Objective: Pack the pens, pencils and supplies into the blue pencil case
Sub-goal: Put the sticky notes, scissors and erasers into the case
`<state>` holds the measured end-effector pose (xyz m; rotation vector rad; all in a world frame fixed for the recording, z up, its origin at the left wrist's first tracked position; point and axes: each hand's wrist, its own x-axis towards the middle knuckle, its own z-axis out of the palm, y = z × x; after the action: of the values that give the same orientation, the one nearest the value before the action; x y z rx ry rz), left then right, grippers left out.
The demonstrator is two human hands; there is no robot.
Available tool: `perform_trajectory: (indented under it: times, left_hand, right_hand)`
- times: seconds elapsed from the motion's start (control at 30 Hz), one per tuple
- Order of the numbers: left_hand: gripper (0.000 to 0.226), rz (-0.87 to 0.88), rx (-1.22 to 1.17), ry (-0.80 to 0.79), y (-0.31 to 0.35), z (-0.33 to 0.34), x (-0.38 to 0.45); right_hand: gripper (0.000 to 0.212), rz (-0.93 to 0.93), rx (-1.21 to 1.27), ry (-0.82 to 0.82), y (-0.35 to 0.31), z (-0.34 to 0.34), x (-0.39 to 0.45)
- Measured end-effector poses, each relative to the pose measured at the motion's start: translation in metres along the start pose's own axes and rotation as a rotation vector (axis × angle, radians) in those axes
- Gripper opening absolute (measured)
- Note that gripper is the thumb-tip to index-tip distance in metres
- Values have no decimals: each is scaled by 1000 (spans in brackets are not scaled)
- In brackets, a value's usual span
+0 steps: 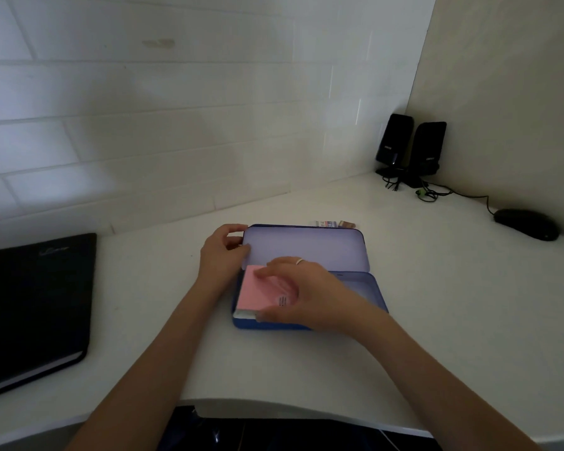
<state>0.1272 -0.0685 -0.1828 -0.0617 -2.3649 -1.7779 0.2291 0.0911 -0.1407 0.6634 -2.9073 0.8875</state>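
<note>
Head view: the right hand (pixel 302 294) has its fingers (pixel 267 273) curled over a pink sticky-note pad (pixel 258 292), thumb at the near edge, holding it at the left end of the blue pencil case (pixel 376 292). Just left of those fingers, the left hand (pixel 223 252) pinches the left edge of the raised lid (pixel 306 247), steadying it. To seat the pad well, I'd lower it flat against the left wall and let go only once it lies level (one corner seems to ride on the rim). Beyond the lid lie small supplies (pixel 334 224), too blurred to name. Farther off: a black folder (pixel 33 301), speakers (pixel 411 148), a mouse (pixel 526 223).
</note>
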Motion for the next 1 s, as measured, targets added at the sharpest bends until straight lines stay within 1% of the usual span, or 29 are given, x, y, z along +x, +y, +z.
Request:
perform_trajectory:
  times: [0.1,0.2,0.63,0.77,0.83,0.93,1.0]
  left_hand:
    - [33,-6,-15,-8,0,0,1]
    - [32,-4,-4,3,0,1,0]
    - [32,3,-23,14,3,3,-2]
    - [32,17,5,25,3,3,-3]
    - [32,25,17,22,2,3,-3]
    - [33,42,28,26,2,4,-3]
    - [33,50,25,36,2,4,-3]
  right_hand:
    - [65,14,19,-35,0,1,-1]
    - [65,-8,-43,-84,-5,4,2]
    - [57,17,-99,-43,4,5,-3]
    - [51,-36,-160,-25,6,14,-1]
    - [52,-37,-124,-63,6,16,-2]
    - [54,-33,-48,-169,4,19,-2]
    - [53,-45,-16,-179,3,20,1]
